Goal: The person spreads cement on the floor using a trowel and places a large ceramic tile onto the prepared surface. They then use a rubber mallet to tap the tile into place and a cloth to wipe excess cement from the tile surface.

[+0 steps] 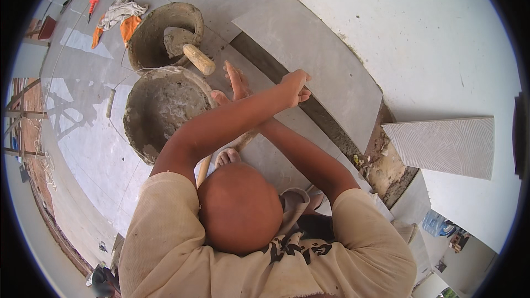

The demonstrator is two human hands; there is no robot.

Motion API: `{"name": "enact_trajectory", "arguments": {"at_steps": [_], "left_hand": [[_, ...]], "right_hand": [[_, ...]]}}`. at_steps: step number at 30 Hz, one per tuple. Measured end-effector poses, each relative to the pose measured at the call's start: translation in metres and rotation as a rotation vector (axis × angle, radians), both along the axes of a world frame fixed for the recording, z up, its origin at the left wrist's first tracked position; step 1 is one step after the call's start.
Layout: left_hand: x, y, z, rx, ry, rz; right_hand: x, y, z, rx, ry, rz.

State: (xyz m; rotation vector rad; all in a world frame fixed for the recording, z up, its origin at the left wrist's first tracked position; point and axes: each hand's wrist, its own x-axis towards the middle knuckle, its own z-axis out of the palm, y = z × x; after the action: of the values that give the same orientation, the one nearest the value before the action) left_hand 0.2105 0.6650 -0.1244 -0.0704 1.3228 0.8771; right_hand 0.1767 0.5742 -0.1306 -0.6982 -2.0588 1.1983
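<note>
My forearms cross in front of me. My left hand (295, 87) reaches to the right above a dark mortar-coloured gap (330, 117) between grey floor tiles; its fingers are partly bent and apart, holding nothing. Underneath, my right hand (236, 84) points left with fingers stretched out, also empty. It is nearest to a mortar-crusted bucket (134, 111) with wet grey mix inside. Behind stands a second bucket (139, 49), with a mortar-covered trowel (199, 59) lying across its rim, its wooden handle toward me. My bent knee (240, 209) and bare toes (227, 157) show below.
A large grey tile (309, 49) lies beside the gap along the white wall (408, 38). Another tile (447, 144) with combed ridges leans at right, near broken mortar (386, 165). Cloth and orange gloves (130, 26) and a red-handled tool (93, 6) lie far left. A wooden stick (204, 171) stands beside my knee.
</note>
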Motion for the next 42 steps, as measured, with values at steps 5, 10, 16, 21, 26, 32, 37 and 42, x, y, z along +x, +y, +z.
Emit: {"name": "enact_trajectory", "arguments": {"at_steps": [5, 10, 16, 21, 26, 32, 37, 42], "left_hand": [[0.01, -0.007, -0.043, -0.077, 0.05, 0.091], [0.011, -0.017, -0.094, -0.094, 0.099, 0.134], [0.011, -0.026, -0.113, -0.134, 0.191, 0.151], [0.011, -0.027, -0.131, -0.054, 0.2, 0.093], [0.007, -0.029, -0.122, -0.121, 0.271, 0.073], [0.006, -0.033, -0.119, -0.09, 0.278, 0.062], [0.002, -0.041, -0.117, -0.064, 0.342, -0.048], [-0.023, -0.022, -0.068, 0.154, 0.888, -0.276]], "right_hand": [[0.161, -0.001, 0.007, -0.149, -0.628, 0.419], [0.3, 0.048, 0.061, -0.161, -0.988, 0.253], [0.424, 0.056, 0.034, -0.251, -1.19, -0.317], [0.496, 0.056, -0.063, -0.414, -1.047, -0.641], [0.464, 0.052, -0.08, -0.995, -0.716, -0.77], [0.457, 0.071, -0.096, -1.12, -0.573, -0.681], [0.467, 0.085, -0.128, -1.159, -0.574, -0.656], [0.472, 0.086, -0.146, -1.162, -0.544, -0.643]]}}
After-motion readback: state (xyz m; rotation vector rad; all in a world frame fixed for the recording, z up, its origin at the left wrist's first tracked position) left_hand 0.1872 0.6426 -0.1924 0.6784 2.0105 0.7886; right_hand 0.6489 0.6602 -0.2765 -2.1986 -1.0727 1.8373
